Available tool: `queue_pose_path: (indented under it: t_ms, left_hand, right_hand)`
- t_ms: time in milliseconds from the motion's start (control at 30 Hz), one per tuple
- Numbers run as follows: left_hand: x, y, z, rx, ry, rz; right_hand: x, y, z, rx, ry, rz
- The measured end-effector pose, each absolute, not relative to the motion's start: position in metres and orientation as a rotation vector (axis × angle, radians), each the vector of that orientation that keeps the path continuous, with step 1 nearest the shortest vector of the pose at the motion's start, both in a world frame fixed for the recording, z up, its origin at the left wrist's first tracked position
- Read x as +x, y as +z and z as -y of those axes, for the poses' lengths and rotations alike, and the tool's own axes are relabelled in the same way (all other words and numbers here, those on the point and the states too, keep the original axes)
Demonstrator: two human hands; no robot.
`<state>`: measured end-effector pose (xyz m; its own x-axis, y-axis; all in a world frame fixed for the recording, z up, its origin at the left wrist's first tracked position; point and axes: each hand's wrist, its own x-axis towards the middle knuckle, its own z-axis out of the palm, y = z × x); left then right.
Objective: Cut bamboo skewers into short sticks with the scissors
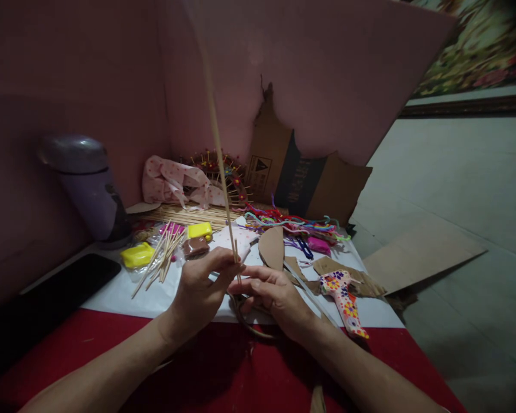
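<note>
My left hand (202,287) pinches a long thin wooden stick (218,143) near its lower end; the stick rises steeply up and left toward the top of the view. My right hand (275,298) is curled just to the right, fingertips touching the stick's base and resting over a bent rattan-like ring (251,330) that lies on the white paper (124,289). Both hands hover above the red table cover (223,373).
Loose skewers (161,261), yellow (137,255) and brown clay packs, coloured pipe cleaners (296,223), cardboard pieces (272,246), a flowered glue gun (344,298), a purple flask (90,186) at left, a black phone (64,281), torn cardboard against the pink wall.
</note>
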<state>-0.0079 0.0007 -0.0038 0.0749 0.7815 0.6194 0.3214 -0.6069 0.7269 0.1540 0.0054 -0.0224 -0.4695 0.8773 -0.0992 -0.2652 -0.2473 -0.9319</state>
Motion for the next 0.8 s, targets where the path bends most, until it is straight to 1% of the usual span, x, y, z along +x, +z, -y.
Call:
queue_pose_path:
  t_ms: [200,333,500,633,700,800]
  left_hand:
    - [-0.0077,-0.0049,0.0004,1.686,1.618,-1.057]
    - [-0.0060,-0.0070,-0.0016,1.732,1.553,-1.042]
    - [-0.0066,-0.0061,-0.0009,1.673,1.612,-1.026]
    - [-0.0066,-0.0069,-0.0007,1.768,1.568,-1.069]
    - [-0.0062,-0.0057,-0.0020,1.683,1.560,-1.033]
    - [-0.0074,0.0004,-0.0058,1.405,1.535,-1.014]
  right_hand:
    - [0.1548,-0.0214,-0.0064,-0.825,1.808,1.136]
    - [0.1537,-0.0201,-0.0063,-0.833,1.795,1.166]
    - [0.1535,-0.0195,-0.0058,-0.809,1.799,1.137]
    - [0.1533,-0.0190,-0.0046,-0.789,1.847,1.133]
    - [0.1532,-0.0186,-0.0039,-0.809,1.837,1.146]
    - [0.1531,-0.0183,-0.0032,-0.883,1.765,1.183]
